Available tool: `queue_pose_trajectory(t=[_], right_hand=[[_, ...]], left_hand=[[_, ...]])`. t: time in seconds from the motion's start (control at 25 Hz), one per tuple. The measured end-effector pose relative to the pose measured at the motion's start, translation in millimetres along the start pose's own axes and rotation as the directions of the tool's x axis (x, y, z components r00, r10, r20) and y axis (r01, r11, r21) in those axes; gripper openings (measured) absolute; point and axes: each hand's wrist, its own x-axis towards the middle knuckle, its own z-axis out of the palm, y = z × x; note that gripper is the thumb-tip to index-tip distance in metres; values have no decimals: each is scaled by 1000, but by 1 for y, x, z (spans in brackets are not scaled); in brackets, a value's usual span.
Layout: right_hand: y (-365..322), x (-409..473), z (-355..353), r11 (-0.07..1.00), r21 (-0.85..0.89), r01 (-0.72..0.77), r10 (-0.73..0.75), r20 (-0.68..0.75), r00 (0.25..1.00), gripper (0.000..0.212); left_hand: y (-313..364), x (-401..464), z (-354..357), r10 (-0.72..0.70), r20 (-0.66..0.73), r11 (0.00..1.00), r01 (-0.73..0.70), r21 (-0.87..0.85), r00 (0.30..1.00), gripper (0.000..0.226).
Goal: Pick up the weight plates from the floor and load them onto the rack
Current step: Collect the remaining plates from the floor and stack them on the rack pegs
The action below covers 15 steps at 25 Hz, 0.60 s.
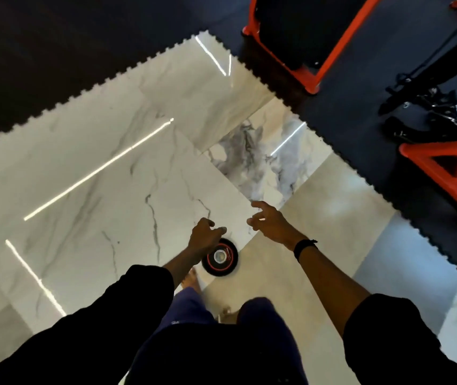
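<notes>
One weight plate on floor, lower centre; your left hand and right hand above it, fingers loosely spread, holding nothing.

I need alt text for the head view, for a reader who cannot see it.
A person's left hand and right hand reach down, both empty, above a small black weight plate lying flat on the marble floor. Red frames stand on dark mats beyond.

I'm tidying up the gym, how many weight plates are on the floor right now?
1. A black weight plate with a red ring lies flat on the marble floor, partly under the left hand. Others may sit outside this view.
</notes>
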Motion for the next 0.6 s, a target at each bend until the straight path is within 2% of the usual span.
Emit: queue_pose_trajectory(t=[0.2,0.32,0.4,0.48,0.6], right_hand=[[26,36,36,980,-193,-56,85,150,985,48],[51,71,63,957,-287,-40,118,260,958,43],[75,106,84,947,-320,-17,121,308,944,38],[103,145,105,944,-329,-4,113,314,943,41],[176,223,140,919,-391,-47,165,275,947,38]], left_hand=[[-52,14,18,-174,-68,982,168,-86,982,36],[-88,36,34,-302,-135,953,295,-65,944,60],[-119,67,53,-340,-183,940,334,-63,922,59],[-143,96,66,-391,-205,920,376,-113,897,52],[-193,168,100,-484,-248,870,431,-241,839,70]])
